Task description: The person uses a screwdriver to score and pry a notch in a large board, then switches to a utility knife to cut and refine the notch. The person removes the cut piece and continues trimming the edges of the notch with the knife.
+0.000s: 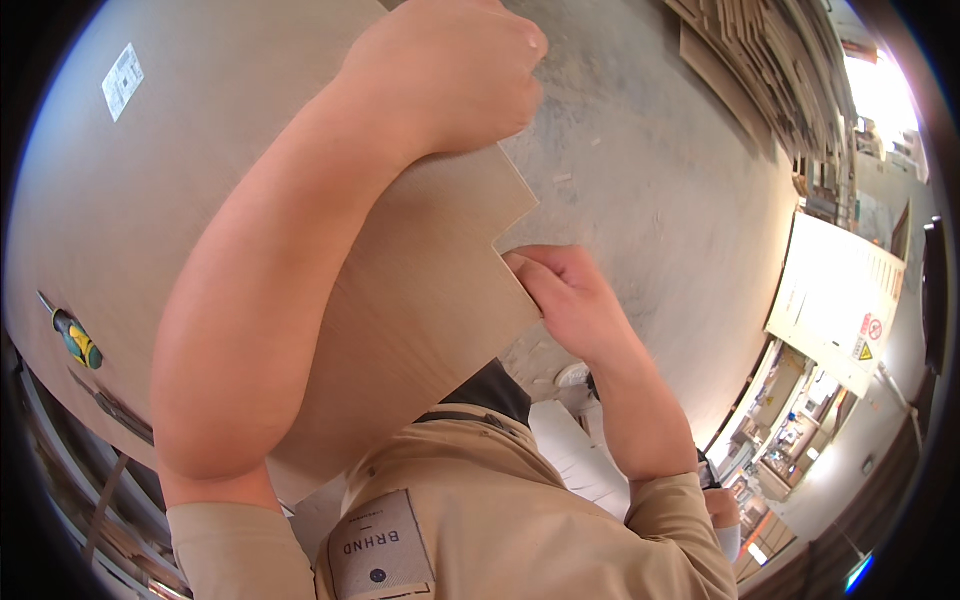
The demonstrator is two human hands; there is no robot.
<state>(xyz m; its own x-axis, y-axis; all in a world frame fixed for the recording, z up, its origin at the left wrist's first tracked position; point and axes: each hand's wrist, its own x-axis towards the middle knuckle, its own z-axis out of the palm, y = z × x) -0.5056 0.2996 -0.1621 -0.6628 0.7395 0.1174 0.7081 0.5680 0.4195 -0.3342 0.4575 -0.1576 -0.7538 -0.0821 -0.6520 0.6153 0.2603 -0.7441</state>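
Observation:
A brown wood-grain panel (420,292) with a stepped notch cut in its edge lies in front of me. My left hand (457,75) is curled into a fist over the panel's far edge, its fingertips hidden from view. At the nearer corner of the notch, my right hand (566,296) pinches the panel's edge, with some fingers out of sight behind it. My left forearm crosses above the panel. Under that arm, I cannot tell whether the panel and the brown sheet (247,82) at left are one piece.
A screwdriver (77,341) with a yellow-green handle and a dark slim tool (120,416) lie at left. A printed label (123,82) is on the sheet. Stacked boards (780,82) stand beyond the grey floor (637,195). A white cabinet (836,300) bears warning signs.

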